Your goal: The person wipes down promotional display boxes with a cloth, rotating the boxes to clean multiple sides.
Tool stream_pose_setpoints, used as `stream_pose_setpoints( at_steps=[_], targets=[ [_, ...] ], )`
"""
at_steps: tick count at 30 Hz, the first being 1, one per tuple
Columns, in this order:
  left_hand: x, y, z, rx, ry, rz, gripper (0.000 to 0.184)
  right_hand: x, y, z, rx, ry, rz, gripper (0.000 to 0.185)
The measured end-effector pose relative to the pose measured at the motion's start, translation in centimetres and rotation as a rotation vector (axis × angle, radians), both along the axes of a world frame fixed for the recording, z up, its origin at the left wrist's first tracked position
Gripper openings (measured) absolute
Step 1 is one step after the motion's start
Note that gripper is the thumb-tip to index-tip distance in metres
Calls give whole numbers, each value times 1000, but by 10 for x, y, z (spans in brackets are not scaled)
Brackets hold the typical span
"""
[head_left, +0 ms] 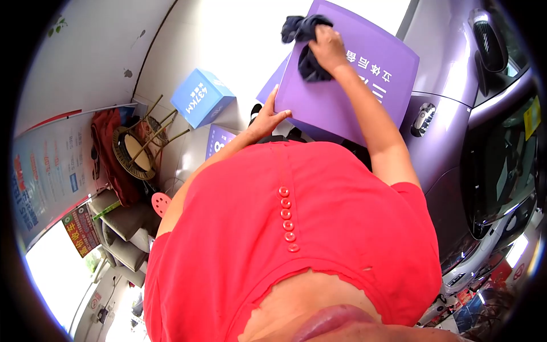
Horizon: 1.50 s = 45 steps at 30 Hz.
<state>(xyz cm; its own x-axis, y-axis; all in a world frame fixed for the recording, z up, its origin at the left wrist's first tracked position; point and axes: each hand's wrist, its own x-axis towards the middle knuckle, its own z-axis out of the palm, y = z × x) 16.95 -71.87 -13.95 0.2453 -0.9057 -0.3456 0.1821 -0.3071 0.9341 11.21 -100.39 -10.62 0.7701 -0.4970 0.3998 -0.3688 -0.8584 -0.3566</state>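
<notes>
A large purple box with white printed characters stands in front of me, tilted in the view. My right hand is closed on a dark navy cloth and presses it on the box's face near its upper left edge. Part of the cloth bunches out past that edge. My left hand rests at the box's lower left corner, thumb and fingers spread around the edge, with nothing else seen in it.
A light blue box marked 437KM stands to the left, near a smaller purple sign. A purple car is close on the right. Farther left are an upturned stool, grey cushions and a poster board.
</notes>
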Motion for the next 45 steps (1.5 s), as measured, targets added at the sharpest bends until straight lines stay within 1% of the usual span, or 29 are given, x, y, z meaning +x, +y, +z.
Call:
stream_pose_setpoints(
  at_steps=[2, 3, 4, 5, 6, 7, 8, 9, 10, 11, 13, 14, 16, 17, 18, 20, 21, 22, 24, 28, 30, 32, 33, 36, 38, 40, 42, 43, 45],
  targets=[
    [0, -3, 12, 42, 11, -12, 90, 14, -48, -6, 2, 33, -128, 30],
    [0, 1, -19, -31, 47, 6, 90, 17, -69, -5, 2, 66, -211, 31],
    [1, 2, -19, -19, 72, 3, 91, 18, -92, -7, 2, 99, -294, 31],
    [1, 2, -17, -14, 51, -5, 91, 18, -123, -22, 20, 140, -389, 36],
    [2, 1, -16, -8, 31, -13, 91, 18, -142, -27, 77, 243, -580, 38],
    [3, 1, -15, -7, 3, -24, 92, 20, -142, -29, 61, 202, -702, 37],
    [5, -1, -7, -6, -26, -36, 92, 22, -130, -14, 46, 163, -824, 36],
    [5, 0, 1, 21, 48, -35, 92, 29, -113, 0, 98, 216, -839, 36],
    [5, -1, 11, 45, 119, -39, 92, 35, -100, 1, 49, 241, -828, 34],
    [5, -1, 5, 39, 114, -53, 92, 42, -81, 4, -48, 248, -794, 30],
    [6, 3, -13, -10, 63, -3, 93, 52, -46, -2, -96, 150, -696, 25],
    [8, 2, -11, -12, 63, -33, 93, 55, -32, -11, -122, 120, -641, 24],
    [17, -1, -6, 65, 111, -51, 94, 53, 0, -16, -133, -21, -527, 21],
    [19, -3, -7, 0, 29, -75, 81, 47, 11, -9, -57, 10, -462, 23],
    [21, -4, -8, 0, 24, -104, 81, 39, 13, -10, -73, -28, -400, 25],
    [21, -9, 20, 148, -51, -166, 79, 23, -4, -15, -26, -38, -420, 25],
    [19, -13, 37, 199, 65, -177, 77, 13, -19, -17, 1, -33, -451, 24],
    [19, -13, 36, 199, 58, -195, 77, -2, -37, -15, -13, 15, -479, 25],
    [19, -10, 29, 98, 152, -154, 77, -35, -75, -13, -32, 74, -567, 24],
    [14, -11, 37, 135, 99, -143, 77, -128, -134, -1, 5, 219, -884, 28],
    [15, -11, 36, 140, 118, -120, 76, -178, -155, -11, 17, 184, -1031, 34],
    [16, -9, 27, 151, 112, -115, 74, -213, -150, -13, 44, 134, -1103, 40],
    [18, -9, 22, 122, 131, -106, 74, -224, -140, -13, 104, 145, -1122, 39],
    [19, -10, 18, 85, 127, -93, 76, -246, -85, -12, 106, 94, -1058, 38],
    [18, -11, 23, 120, 121, -104, 76, -252, -39, -16, 9, 55, -965, 34],
    [19, -11, 22, 129, 115, -106, 76, -251, 13, -8, -70, 66, -916, 31],
    [23, -10, 13, 134, 36, -140, 77, -239, 68, 3, -17, 108, -878, 28],
    [24, -9, 8, 121, 58, -133, 77, -228, 93, 7, 11, 99, -813, 27],
    [22, -11, 14, 98, 31, -136, 77, -201, 137, 14, 106, 92, -644, 26]
  ],
)
